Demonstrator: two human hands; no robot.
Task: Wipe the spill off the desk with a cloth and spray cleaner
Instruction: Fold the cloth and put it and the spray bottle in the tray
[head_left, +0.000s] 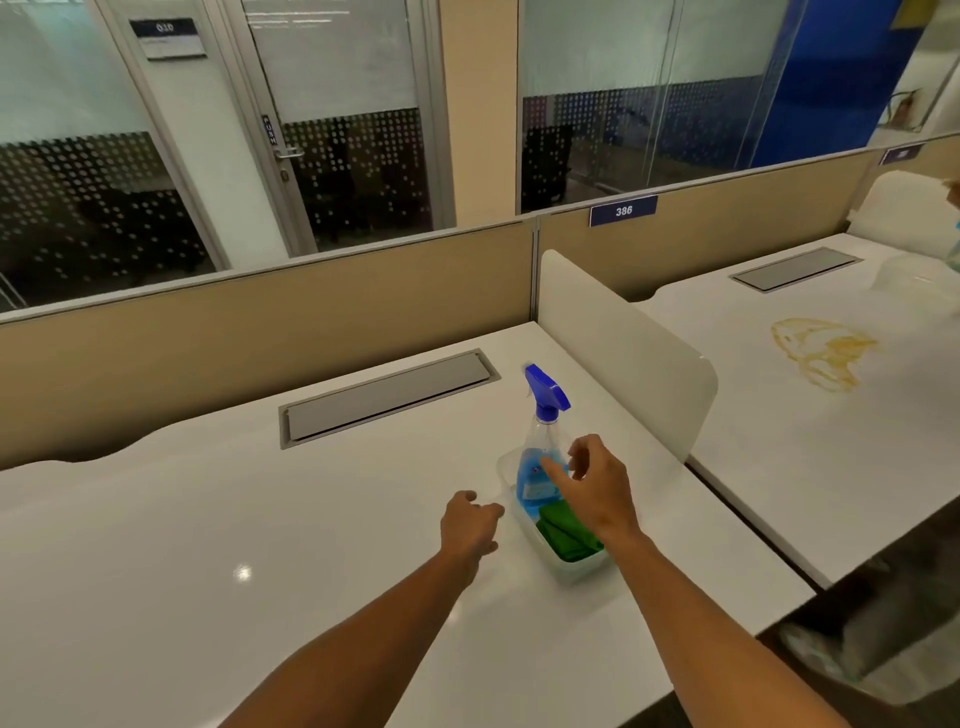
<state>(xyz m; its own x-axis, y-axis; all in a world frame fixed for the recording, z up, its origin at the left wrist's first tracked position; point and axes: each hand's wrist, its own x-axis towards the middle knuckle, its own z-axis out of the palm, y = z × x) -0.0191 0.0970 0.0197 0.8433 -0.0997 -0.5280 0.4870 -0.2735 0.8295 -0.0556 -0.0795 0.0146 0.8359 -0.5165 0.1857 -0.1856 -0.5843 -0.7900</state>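
Nearest, the left hand (470, 525) rests loosely curled on the near desk (208, 519), apparently holding nothing. The right hand (597, 486), fingers spread, hovers over the spray bottle (540, 452) and green cloth (563, 530) (both in a clear tub (576, 569)). Far right, the yellow spill (823, 351) lies untouched; all wiping remains.

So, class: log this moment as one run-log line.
right hand: reaching spray bottle | left hand: at tub | cloth: in tub | spill: unwiped

Beige partition (260, 322) behind white desks, frosted glass walls (337, 130) beyond.
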